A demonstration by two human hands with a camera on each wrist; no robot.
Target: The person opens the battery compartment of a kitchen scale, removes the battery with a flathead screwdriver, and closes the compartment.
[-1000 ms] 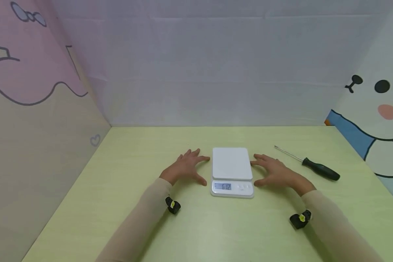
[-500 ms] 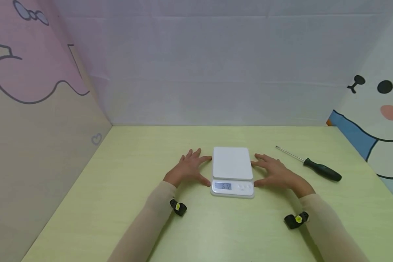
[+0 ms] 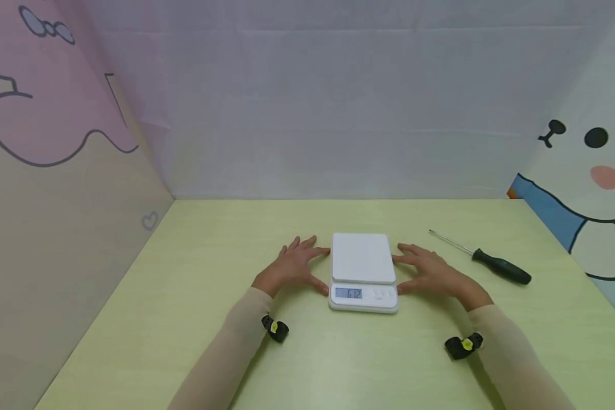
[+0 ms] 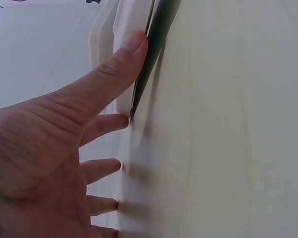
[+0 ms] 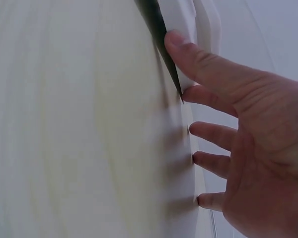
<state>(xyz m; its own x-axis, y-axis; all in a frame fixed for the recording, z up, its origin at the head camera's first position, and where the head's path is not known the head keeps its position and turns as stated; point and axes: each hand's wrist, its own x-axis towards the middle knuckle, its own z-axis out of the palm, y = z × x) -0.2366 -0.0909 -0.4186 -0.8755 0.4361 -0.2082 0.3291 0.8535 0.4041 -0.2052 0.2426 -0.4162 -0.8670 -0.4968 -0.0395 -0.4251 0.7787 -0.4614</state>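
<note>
A white digital kitchen scale lies on the table in the head view, its small display lit and facing the person. At its left side is my left hand, fingers spread, with thumb and index tips right at the edge. My right hand mirrors this on the right side. In the left wrist view the thumb lies along the scale's white side, above a dark wedge beneath it. The right wrist view has the other thumb against the opposite side; the remaining fingertips rest on the table.
A screwdriver with a dark handle lies to the right, beyond the right hand, its tip pointing back left. A pale wall stands behind the table, with printed cartoon panels on both sides.
My left hand has moved slightly right, so its thumb and index tips now meet the scale's edge. The right hand, scale and screwdriver look nearly unchanged, apart from small camera shifts.
</note>
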